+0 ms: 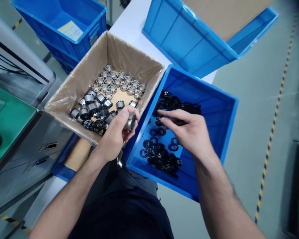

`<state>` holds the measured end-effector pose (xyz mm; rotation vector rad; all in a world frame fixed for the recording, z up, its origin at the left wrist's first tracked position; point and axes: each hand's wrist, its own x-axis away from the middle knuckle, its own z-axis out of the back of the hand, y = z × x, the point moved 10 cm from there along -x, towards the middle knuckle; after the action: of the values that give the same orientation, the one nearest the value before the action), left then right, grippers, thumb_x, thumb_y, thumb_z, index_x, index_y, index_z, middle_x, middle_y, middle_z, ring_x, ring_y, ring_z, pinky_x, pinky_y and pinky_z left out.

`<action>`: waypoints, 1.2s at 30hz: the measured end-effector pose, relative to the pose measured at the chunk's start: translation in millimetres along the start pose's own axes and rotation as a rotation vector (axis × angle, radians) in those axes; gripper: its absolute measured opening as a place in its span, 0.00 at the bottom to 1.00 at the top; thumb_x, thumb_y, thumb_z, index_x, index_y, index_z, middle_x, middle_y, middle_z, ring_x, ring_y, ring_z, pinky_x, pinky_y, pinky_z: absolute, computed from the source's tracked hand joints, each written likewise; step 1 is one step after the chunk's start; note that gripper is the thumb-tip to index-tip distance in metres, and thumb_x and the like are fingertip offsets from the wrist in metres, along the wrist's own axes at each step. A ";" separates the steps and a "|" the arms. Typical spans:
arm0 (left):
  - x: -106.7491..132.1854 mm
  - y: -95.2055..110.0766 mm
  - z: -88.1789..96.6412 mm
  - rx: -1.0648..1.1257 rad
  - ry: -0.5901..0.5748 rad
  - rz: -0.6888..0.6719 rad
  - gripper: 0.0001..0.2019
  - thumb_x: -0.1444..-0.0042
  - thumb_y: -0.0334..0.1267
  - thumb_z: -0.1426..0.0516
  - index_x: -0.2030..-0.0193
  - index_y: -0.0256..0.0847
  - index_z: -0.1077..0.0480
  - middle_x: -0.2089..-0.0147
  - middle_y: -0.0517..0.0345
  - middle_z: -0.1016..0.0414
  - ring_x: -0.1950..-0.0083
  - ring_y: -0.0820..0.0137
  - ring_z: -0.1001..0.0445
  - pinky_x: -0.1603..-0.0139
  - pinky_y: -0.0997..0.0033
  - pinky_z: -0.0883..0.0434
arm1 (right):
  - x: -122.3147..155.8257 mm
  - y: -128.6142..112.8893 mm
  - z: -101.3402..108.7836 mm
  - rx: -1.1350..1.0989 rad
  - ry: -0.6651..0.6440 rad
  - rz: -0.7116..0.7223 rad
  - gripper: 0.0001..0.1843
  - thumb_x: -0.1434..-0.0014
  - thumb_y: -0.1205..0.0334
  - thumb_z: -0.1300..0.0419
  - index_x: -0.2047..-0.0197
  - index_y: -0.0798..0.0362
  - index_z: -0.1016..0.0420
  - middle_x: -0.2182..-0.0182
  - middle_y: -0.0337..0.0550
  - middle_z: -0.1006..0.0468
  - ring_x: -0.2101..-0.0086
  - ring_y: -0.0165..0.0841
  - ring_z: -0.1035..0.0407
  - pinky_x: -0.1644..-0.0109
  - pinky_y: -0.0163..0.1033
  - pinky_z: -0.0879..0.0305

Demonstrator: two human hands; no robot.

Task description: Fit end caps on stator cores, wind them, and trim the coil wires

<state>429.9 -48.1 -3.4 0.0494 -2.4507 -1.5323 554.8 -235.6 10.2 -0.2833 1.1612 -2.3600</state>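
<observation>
My left hand point(117, 131) is closed around a short metal cylinder with a black toothed end point(130, 122), over the near right side of the lined cardboard box point(77, 78). In that box, silvery metal rings point(113, 88) stand in rows at the back, and metal cylinders with black ends point(92, 109) lie heaped in front. My right hand point(189, 129) reaches into the blue bin point(211, 96), thumb and forefinger pinched at a small black ring point(158, 121); the fingertips partly cover it. Loose black toothed rings point(164, 159) lie in piles around it.
Behind stands another blue crate point(179, 36) with cardboard point(226, 16) in it. Stacked blue crates point(64, 20) are at the far left, the top one holding a paper point(70, 31). A green-topped machine point(10, 122) borders the left side. Yellow-black tape point(271, 132) marks the floor.
</observation>
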 end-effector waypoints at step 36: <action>1.7 -8.2 7.4 -0.138 0.028 0.014 0.26 0.16 0.69 0.44 0.33 0.51 0.25 0.65 0.64 0.35 0.71 0.71 0.41 0.72 0.71 0.37 | 16.1 -99.5 -30.8 -0.382 0.228 0.463 0.12 0.27 0.73 0.24 0.54 0.43 0.05 0.53 0.43 0.04 0.53 0.40 0.08 0.48 0.44 0.10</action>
<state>425.8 -45.5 -13.4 0.0281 -2.3128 -1.6794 495.6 -171.3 69.0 0.1261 1.5888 -1.7934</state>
